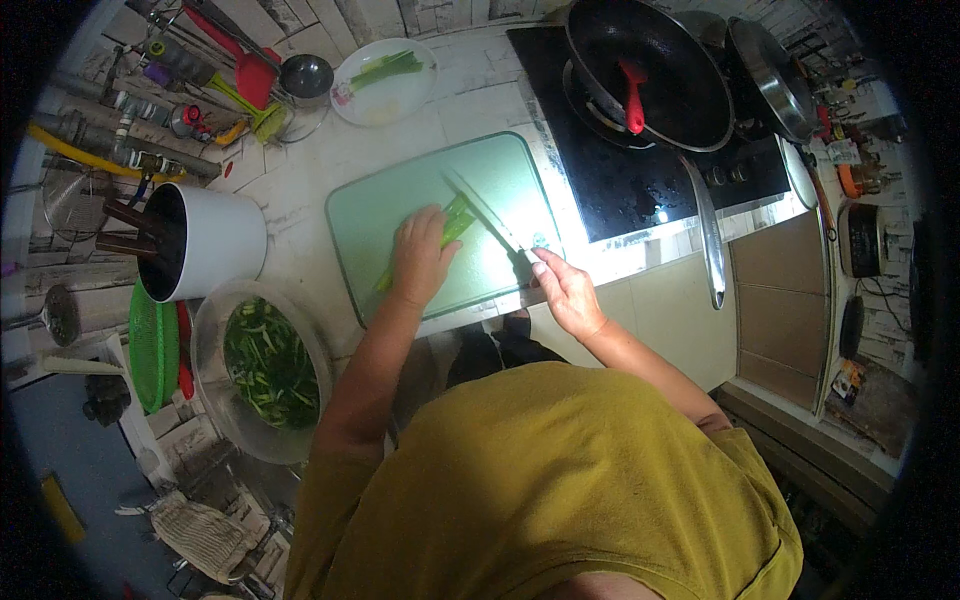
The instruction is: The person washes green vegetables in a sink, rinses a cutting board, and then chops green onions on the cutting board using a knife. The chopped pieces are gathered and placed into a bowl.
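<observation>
A light green cutting board [390, 187] lies on the counter before me. My left hand [421, 255] presses on green vegetable stalks [456, 221] on the board, their ends showing to the right of my fingers and below my palm. My right hand [566, 289] grips the white handle of a kitchen knife [491, 214]. Its thin blade points up and left over the board, just right of the stalks. I cannot tell whether the blade touches the board. Beyond the board, a white plate [420, 94] holds more cut green stalks.
At the right, a black wok [652, 45] with a red-handled utensil [634, 97] sits on the black cooktop [622, 195], its metal handle reaching over the counter edge. To the left stand a white pot [225, 244] and a translucent bowl [206, 390] of cut greens in liquid.
</observation>
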A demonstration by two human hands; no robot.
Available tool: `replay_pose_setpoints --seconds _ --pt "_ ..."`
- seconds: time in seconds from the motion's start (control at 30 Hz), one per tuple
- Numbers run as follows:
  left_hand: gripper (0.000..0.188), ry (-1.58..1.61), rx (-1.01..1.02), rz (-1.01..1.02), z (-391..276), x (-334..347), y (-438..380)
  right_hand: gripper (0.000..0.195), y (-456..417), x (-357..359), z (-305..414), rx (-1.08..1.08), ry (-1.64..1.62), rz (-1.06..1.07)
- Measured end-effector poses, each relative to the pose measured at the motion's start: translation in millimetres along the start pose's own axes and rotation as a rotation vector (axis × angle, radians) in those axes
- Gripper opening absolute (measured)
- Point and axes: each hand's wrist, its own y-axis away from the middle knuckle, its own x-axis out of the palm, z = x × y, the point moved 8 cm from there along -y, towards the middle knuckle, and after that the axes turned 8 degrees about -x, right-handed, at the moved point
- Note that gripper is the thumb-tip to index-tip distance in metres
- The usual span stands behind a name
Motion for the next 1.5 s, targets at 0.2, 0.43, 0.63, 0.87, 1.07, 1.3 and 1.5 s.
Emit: replay_pose_setpoints --seconds 0.2,0.43,0.63,0.87,1.07,1.3,1.5 --pt "0.052 0.006 0.011 0.037 1 11 -8 0.035 -6 -5 17 -0.055 0.037 -0.012" --pt "0.044 -0.033 -0.227 -0.172 26 -20 21 0.033 -10 1 -2 0.012 0.027 0.048" --pt "0.026 0.016 -0.386 -0.09 53 -30 47 0.034 -10 2 -9 0.007 0.023 0.065" --pt "0.023 0.029 -0.288 -0.094 41 -29 34 0.035 -8 6 -10 0.003 0.0 0.116" --pt "0.03 0.006 -0.254 -0.028 26 -27 24 0.036 -8 5 -4 0.077 -0.027 0.177" --pt "0.042 0.042 -0.143 0.008 13 -10 15 0.035 -7 8 0 -0.079 0.009 0.1" --pt "0.036 0.006 -0.04 -0.06 -1 -15 9 0.033 -4 -3 8 0.06 -0.05 0.095"
